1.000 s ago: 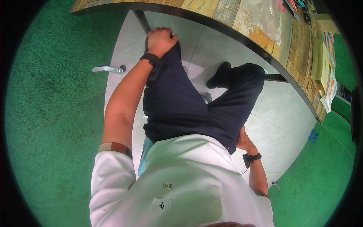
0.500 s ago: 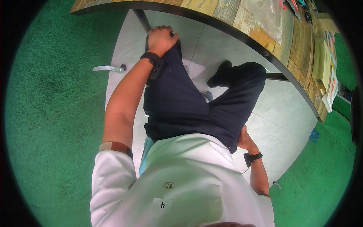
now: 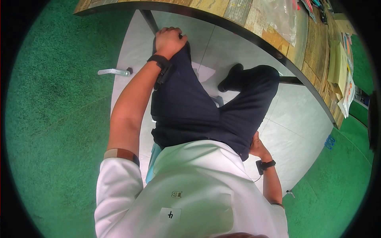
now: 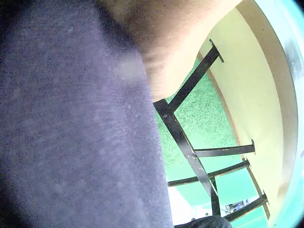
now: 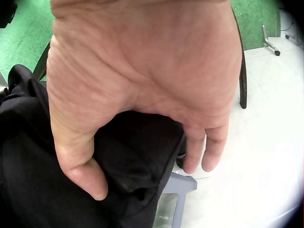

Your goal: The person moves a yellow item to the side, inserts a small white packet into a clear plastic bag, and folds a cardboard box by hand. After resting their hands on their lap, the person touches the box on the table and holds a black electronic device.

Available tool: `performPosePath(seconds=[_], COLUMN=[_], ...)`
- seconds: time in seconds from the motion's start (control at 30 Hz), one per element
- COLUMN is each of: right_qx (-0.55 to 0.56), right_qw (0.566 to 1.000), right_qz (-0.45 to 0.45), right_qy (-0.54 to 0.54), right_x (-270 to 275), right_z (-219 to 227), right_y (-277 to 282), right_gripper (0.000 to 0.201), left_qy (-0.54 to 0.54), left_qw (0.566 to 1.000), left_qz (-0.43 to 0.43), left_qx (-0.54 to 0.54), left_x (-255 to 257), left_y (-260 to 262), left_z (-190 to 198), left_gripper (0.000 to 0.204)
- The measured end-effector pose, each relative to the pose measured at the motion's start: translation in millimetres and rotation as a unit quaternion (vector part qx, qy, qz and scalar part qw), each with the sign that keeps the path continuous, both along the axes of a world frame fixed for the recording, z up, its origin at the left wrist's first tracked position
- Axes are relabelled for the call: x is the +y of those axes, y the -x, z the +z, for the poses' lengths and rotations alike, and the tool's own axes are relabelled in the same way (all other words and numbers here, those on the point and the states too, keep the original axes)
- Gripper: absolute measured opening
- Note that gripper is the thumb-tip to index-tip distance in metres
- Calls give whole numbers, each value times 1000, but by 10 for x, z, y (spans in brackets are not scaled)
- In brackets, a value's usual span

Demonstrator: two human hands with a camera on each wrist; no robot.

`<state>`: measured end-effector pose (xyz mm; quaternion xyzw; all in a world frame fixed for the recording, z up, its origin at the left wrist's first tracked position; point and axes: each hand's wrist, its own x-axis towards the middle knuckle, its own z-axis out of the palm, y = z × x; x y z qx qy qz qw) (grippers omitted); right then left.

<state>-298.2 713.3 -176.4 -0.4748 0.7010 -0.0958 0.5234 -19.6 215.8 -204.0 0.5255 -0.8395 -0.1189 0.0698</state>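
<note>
Loosely extended rather than clenched, the right hand shows no object in its palm, its thumb against the dark trousers beside the right thigh and two fingers hanging nearly straight; the others are hidden. Farther out, the left hand rests over the left knee, relaxed fingers draped across the cloth, tips out of sight. The trousers, touched by both hands, cover the seated person's legs. Judged as a resting pose, it calls for slack fingers, light pressure and a slight lift of the left wrist camera, whose view the cloth largely fills. Beyond the lap, a plank-topped table bears a clear plastic bag; green carpet spreads to the side.
</note>
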Motion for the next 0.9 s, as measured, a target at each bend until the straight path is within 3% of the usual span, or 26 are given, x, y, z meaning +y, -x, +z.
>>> performPosePath(seconds=[0.9], right_qx=[5], right_qw=[1000], right_qz=[-8], right_qy=[-30], right_x=[1], right_z=[5], right_y=[2], right_gripper=[118], left_qy=[6], left_qw=[1000], left_qz=[-1], left_qx=[3], left_x=[-2], left_y=[1], left_z=[-15], left_gripper=[36])
